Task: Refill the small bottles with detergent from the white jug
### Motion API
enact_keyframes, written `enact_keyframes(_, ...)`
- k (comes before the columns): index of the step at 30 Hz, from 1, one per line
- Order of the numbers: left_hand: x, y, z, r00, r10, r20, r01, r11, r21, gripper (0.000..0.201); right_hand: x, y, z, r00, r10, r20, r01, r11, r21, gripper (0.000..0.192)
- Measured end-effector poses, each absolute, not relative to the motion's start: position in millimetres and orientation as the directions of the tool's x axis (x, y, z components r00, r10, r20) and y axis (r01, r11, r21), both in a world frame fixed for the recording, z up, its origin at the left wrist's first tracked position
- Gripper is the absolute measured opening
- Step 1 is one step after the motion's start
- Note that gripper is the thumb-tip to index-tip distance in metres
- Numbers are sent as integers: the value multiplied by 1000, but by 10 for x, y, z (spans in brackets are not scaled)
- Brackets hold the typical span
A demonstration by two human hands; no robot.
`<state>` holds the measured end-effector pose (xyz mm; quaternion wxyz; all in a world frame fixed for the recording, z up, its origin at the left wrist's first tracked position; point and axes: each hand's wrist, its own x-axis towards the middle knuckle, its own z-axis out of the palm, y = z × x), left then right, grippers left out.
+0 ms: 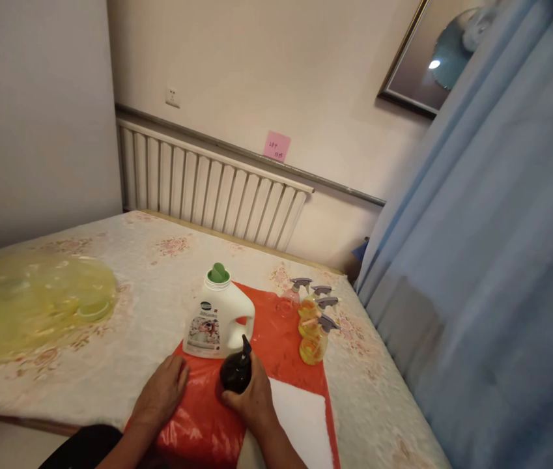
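Observation:
My right hand [253, 398] grips a small dark pump bottle [236, 370] standing on a red plastic sheet [286, 345]. Flat on that sheet, just left of the dark bottle, rests my left hand [163, 391] with its fingers spread. Behind both hands stands a white detergent jug [217, 319] with a green cap and a side handle. To its right, a cluster of small spray bottles [311, 322] with grey triggers holds yellow and pinkish liquid.
A white cloth [303, 423] lies on the red sheet by my right wrist. A yellow plastic bag [27, 306] lies at the left on the flowered mattress [124, 260]. A blue curtain [491, 260] hangs on the right, a radiator [208, 189] behind.

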<state>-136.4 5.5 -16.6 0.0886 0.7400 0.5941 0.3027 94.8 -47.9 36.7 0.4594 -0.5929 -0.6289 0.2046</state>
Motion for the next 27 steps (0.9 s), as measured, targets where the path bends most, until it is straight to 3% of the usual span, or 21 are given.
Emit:
enact_keyframes(3,-1369,61,-186,114,931,346,824,-284,491,24,921,-502,421,146,951,274,559,149,-816,88)
enact_keyframes(13,-1381,80,-220,124,937,326,823,-281,494,25,1007,-610,811,67,965,254,537,179,-824,72)
enact_keyframes(27,-1398,109,-246,120,952,283,802,-261,538,28,1696,142,710,448,826,342,637,-26,-770,65)
